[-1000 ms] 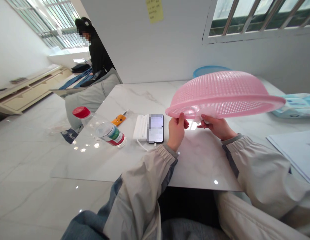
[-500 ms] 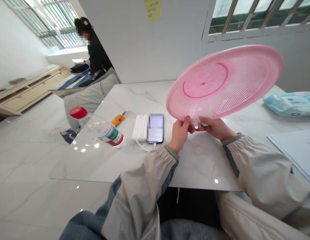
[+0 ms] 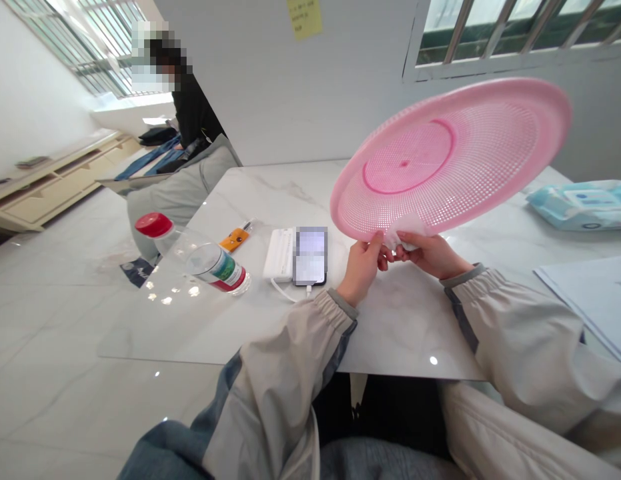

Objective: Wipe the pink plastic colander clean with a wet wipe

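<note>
A round pink plastic mesh basket (image 3: pixel 495 147) is held up, tilted, above the table, its inside facing me. My left hand (image 3: pixel 363 267) pinches the near rim between thumb and fingers. Just to its right, my right hand (image 3: pixel 433 255) is closed on a white wet wipe (image 3: pixel 407 230), which is folded over the same rim. The wipe lies partly against the mesh inside, and part of it hangs between the two hands. Fingers beneath the rim are partly hidden.
On the white marbled table (image 3: pixel 290 340) are a clear bottle with a red cap (image 3: pixel 223 270), an orange case (image 3: pixel 235 240), a white power bank (image 3: pixel 279 255) cabled to a phone (image 3: pixel 310 257), a blue wipes pack (image 3: pixel 583 205) and papers (image 3: pixel 590 293). Another person (image 3: pixel 195 107) sits at far left.
The basket's far rim has tipped up slightly. Both hands stay at nearly the same place on the near rim, with the wipe still under the right hand.
</note>
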### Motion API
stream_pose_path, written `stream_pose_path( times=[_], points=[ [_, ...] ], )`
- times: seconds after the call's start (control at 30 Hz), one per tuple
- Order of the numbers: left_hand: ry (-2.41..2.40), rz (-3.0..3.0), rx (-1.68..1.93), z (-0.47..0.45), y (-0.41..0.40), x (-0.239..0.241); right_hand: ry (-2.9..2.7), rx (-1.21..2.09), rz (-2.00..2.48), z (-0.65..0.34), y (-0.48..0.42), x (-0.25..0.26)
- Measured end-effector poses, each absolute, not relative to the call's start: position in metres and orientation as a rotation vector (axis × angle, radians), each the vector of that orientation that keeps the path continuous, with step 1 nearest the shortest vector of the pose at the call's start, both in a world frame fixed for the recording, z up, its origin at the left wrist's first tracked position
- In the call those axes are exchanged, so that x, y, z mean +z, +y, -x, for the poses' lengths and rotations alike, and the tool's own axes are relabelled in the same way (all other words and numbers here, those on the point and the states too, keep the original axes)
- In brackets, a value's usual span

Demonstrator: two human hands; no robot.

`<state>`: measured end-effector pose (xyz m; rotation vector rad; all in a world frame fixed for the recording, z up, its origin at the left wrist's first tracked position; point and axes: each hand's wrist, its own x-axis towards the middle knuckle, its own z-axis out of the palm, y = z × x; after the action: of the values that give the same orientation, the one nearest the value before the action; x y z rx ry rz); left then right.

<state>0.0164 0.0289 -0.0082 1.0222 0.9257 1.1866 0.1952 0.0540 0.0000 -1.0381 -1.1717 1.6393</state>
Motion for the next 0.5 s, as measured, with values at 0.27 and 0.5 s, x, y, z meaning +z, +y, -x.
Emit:
stream_pose_path(
  times=[0.27,0.5],
  points=[
    [0.783,-1.096,0.993,-0.0167,0.0217,-0.0038,-1.258,1.771,0.976,-0.1959,0.0507,0.006],
    [0.777,-1.132,1.017,-0.0171,0.02,-0.0016,-1.354,1.771,0.916,-0.194,0.0477,0.0088]
  ],
)
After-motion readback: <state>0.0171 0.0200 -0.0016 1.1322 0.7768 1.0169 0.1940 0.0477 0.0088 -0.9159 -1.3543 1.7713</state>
